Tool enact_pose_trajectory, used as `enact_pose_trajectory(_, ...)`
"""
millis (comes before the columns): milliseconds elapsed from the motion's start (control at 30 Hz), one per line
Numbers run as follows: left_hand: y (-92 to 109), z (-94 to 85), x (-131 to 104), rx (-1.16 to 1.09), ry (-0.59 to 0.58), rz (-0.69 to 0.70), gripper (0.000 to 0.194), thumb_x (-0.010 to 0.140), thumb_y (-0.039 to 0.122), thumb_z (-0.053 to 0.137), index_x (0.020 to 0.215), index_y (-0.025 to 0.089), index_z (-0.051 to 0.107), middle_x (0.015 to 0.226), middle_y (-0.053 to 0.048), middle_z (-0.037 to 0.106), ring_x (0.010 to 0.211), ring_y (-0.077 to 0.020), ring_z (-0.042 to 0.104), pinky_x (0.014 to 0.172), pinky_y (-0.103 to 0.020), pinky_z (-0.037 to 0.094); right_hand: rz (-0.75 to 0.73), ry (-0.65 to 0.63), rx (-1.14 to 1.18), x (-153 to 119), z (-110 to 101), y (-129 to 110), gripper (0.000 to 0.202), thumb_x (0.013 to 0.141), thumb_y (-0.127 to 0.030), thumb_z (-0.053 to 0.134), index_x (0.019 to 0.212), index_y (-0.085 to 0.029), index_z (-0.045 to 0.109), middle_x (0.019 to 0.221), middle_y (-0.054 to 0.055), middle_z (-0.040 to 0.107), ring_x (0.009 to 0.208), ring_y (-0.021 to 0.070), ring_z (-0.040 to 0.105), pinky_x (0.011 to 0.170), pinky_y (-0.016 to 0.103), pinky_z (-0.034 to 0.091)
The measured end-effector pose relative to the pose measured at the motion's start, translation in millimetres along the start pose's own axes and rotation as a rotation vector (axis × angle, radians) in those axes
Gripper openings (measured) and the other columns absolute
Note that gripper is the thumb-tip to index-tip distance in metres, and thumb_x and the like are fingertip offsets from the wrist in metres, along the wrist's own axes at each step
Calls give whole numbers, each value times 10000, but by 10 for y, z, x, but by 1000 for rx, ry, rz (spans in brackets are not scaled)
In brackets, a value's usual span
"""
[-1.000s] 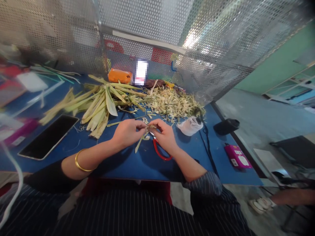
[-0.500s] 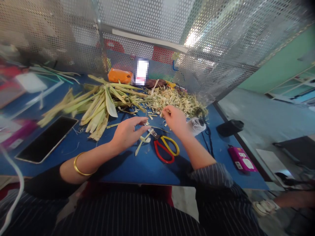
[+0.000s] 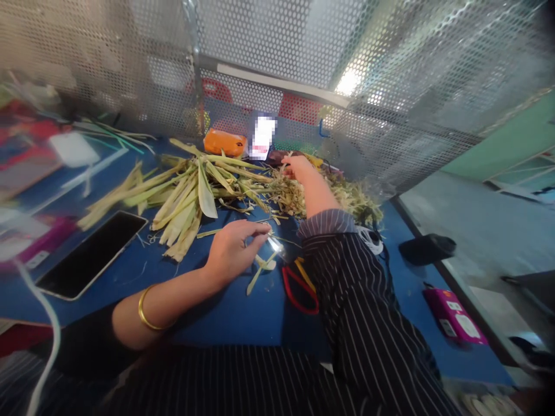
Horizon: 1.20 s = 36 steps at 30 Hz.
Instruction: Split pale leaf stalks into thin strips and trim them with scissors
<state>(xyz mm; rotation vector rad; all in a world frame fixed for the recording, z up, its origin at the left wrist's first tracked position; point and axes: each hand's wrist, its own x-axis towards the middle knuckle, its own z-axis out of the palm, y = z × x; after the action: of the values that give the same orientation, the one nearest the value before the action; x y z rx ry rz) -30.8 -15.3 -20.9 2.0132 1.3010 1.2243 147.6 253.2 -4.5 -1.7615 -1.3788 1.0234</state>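
My left hand rests over the blue table, thumb and fingertips pressed together; what lies between them is too small to make out. Just beyond its fingertips are the blades of the scissors, which have one red and one yellow handle and are partly covered by my right sleeve. Pale husk strips lie beside them. Stretched out over a heap of shredded dry plant pieces, my right hand has its fingers slightly apart near a thin strip. A bundle of long dry corn husks lies to the left.
A black phone lies at left, near a white cable. A lit phone and an orange packet stand before the perforated metal screen. White string, a black cylinder and a purple packet are at right.
My right hand has moved from beside the scissors away from me, over the shredded heap, its sleeve now covering part of the scissors. My left hand's thumb and fingertips have come together. The view has shifted slightly.
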Motion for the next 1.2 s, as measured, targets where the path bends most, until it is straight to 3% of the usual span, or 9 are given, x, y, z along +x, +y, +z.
enact_pose_trajectory(133,9,1,0,-33,-40,-60,181,856,212,597,952,202,750,948,-37,752,912,-201,681,865,-345,514,-69,37,36,144,15,72,327,928,-315,529,1157,-89,593,1118,117,636,931,169,633,855,385,522)
enact_pose_trajectory(267,24,3,5,-59,-53,-106,188,858,218,589,949,211,754,999,-25,753,948,-193,687,866,-321,515,-301,238,78,153,-92,26,270,913,-237,487,1074,-105,659,1088,112,679,978,163,636,886,342,499)
enact_pose_trajectory(433,-14,-10,28,-70,16,-124,191,854,259,598,941,207,760,964,-22,761,889,-186,702,817,-301,526,-796,528,13,-183,-330,-111,325,890,-134,455,1123,-225,663,1201,60,648,1175,176,572,1040,399,414)
enact_pose_trajectory(533,-83,-6,38,-70,55,-99,191,848,282,606,932,212,762,944,-23,763,887,-190,703,816,-299,524,-934,580,-56,-520,-457,-121,318,875,-157,489,1129,-256,654,1217,54,623,1148,187,581,1009,403,438)
enact_pose_trajectory(633,-125,10,70,-114,98,-100,214,846,331,608,931,207,761,936,-42,762,877,-196,703,803,-302,531,-884,545,77,-883,-519,-36,214,827,-201,572,1019,-218,665,1067,53,665,934,162,626,897,370,502)
enact_pose_trajectory(767,-7,56,170,-298,132,-117,280,816,390,647,954,169,749,924,-71,757,834,-187,692,779,-296,533,-755,288,355,-1467,-433,198,206,762,-217,642,968,-216,637,801,-3,647,721,124,597,696,309,528)
enact_pose_trajectory(933,250,181,252,-423,-52,-154,291,737,406,725,854,141,744,823,-57,742,717,-149,647,683,-248,495,-671,79,393,-2193,-200,478,379,713,-172,689,1074,-252,606,734,-34,612,664,122,596,652,305,516)
enact_pose_trajectory(1067,257,265,201,-502,-145,-298,311,731,422,724,622,134,679,574,-22,646,521,-100,544,546,-229,439,-620,100,440,-2429,-130,587,617,711,-191,710,1280,-274,487,681,-52,583,632,135,583,633,315,509)
enact_pose_trajectory(1200,201,271,123,-614,-197,-343,303,769,437,688,736,137,715,645,-28,675,600,-123,611,594,-235,485,-511,79,564,-2456,-116,654,789,682,-195,722,1387,-271,374,651,-76,566,643,133,581,673,314,511)
